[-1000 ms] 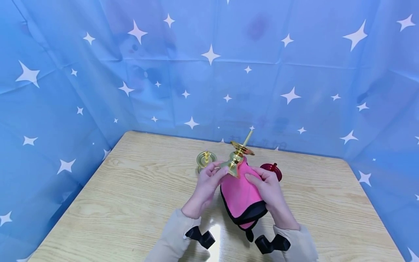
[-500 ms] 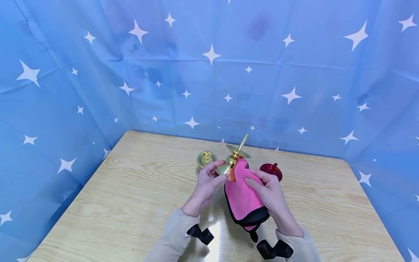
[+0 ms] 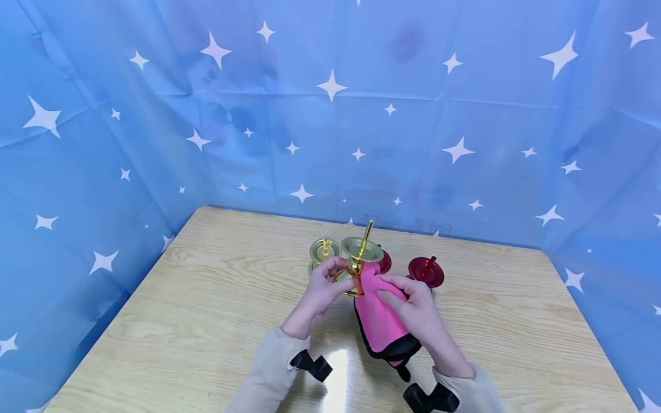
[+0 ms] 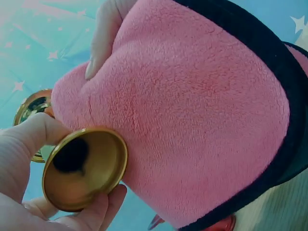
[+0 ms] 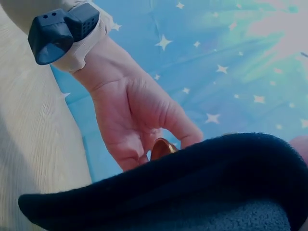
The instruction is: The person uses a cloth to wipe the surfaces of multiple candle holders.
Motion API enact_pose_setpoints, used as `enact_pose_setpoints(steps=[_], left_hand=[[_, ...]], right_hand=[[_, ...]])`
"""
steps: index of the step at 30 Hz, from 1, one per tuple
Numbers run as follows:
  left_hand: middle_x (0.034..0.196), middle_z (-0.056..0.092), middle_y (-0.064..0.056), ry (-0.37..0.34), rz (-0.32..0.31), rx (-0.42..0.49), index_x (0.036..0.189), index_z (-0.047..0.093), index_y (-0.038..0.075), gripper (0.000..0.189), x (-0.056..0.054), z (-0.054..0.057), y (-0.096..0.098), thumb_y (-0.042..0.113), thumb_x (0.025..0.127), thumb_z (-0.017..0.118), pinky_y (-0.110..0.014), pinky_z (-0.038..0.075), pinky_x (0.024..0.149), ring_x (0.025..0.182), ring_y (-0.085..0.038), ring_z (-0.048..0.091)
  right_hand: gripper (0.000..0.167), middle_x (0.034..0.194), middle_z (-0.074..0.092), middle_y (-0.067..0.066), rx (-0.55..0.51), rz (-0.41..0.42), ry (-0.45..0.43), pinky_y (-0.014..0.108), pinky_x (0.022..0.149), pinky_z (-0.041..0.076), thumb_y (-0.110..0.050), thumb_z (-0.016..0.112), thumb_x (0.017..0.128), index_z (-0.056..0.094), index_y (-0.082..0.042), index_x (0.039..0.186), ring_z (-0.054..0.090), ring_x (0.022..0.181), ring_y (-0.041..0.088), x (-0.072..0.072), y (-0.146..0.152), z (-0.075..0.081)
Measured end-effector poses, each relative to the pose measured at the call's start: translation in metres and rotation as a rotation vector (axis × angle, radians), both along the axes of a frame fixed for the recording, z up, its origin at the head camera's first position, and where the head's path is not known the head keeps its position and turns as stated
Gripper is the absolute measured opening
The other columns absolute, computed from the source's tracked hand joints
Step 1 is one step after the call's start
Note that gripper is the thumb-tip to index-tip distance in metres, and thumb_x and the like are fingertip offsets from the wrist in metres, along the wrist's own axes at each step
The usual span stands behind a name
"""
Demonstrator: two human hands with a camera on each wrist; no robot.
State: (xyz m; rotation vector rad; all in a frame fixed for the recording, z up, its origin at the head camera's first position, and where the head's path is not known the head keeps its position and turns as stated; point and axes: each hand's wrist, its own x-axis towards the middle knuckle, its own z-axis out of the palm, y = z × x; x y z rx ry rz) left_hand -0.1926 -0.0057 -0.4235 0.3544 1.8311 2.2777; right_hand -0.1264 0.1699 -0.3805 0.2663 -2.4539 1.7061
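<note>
A shiny gold candlestick (image 3: 353, 248), with a dish and an upright spike, is held off the table by its round base in my left hand (image 3: 316, 295). The left wrist view shows the hollow underside of the base (image 4: 91, 175) between thumb and fingers. My right hand (image 3: 415, 312) pinches a pink cleaning cloth (image 3: 381, 324) with black edging and holds it against the candlestick's stem. The cloth's lower end hangs toward me. In the right wrist view, the dark side of the cloth (image 5: 163, 197) covers most of the candlestick.
Behind my left hand stands another gold candlestick (image 3: 325, 249). A red candlestick (image 3: 426, 271) is on the right, and another red one (image 3: 385, 261) shows partly behind the held piece. A blue star-patterned curtain (image 3: 330, 143) surrounds the wooden table (image 3: 217, 298).
The gold candlestick has moved left and toward me, tilting more upright. The right hand with the cloth has shifted left too, and a second red candlestick has come into sight behind.
</note>
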Motion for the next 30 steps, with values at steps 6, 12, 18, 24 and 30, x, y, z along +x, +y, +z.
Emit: enact_pose_setpoints(steps=[6, 12, 18, 24, 30], left_hand=[[0.094, 0.063, 0.000, 0.084, 0.001, -0.012, 0.103, 0.056, -0.014, 0.033, -0.002, -0.004, -0.003, -0.007, 0.073, 0.066, -0.025, 0.045, 0.083, 0.091, -0.011, 0.055], [0.092, 0.067, -0.001, 0.133, 0.002, -0.040, 0.100, 0.060, -0.014, 0.030, -0.003, -0.006, -0.005, -0.007, 0.072, 0.068, -0.026, 0.044, 0.085, 0.090, -0.010, 0.056], [0.105, 0.065, -0.016, 0.111, 0.004, -0.021, 0.111, 0.057, -0.012, 0.041, -0.001, -0.008, -0.009, -0.011, 0.072, 0.068, -0.032, 0.044, 0.090, 0.096, -0.013, 0.058], [0.106, 0.065, -0.012, 0.123, 0.052, 0.002, 0.114, 0.057, -0.010, 0.043, 0.000, -0.009, -0.013, -0.010, 0.073, 0.069, -0.029, 0.046, 0.087, 0.096, -0.013, 0.059], [0.100, 0.062, 0.004, 0.144, 0.124, 0.002, 0.113, 0.059, -0.008, 0.044, -0.002, -0.011, -0.020, -0.011, 0.071, 0.071, -0.025, 0.044, 0.079, 0.091, -0.012, 0.054]], right_hand=[[0.023, 0.102, 0.067, 0.017, -0.006, 0.014, 0.044, 0.021, 0.065, 0.049, 0.000, 0.065, 0.084, 0.067, 0.004, 0.107, 0.059, 0.077, 0.003, 0.000, -0.001, -0.002], [0.022, 0.101, 0.067, 0.016, 0.006, 0.033, 0.060, 0.022, 0.066, 0.050, 0.000, 0.065, 0.084, 0.067, 0.002, 0.106, 0.060, 0.079, 0.005, -0.001, -0.001, -0.004], [0.024, 0.103, 0.067, 0.016, -0.014, 0.003, 0.075, 0.022, 0.069, 0.050, 0.002, 0.066, 0.082, 0.068, 0.002, 0.106, 0.061, 0.086, 0.006, -0.001, -0.002, -0.008], [0.022, 0.097, 0.069, 0.014, -0.007, -0.047, 0.112, 0.020, 0.065, 0.050, 0.002, 0.067, 0.082, 0.069, 0.001, 0.104, 0.062, 0.080, 0.007, -0.001, 0.000, -0.011], [0.020, 0.086, 0.069, -0.002, -0.068, -0.058, 0.037, 0.022, 0.058, 0.050, 0.001, 0.063, 0.086, 0.066, 0.005, 0.105, 0.060, 0.069, 0.005, 0.001, 0.010, -0.011]])
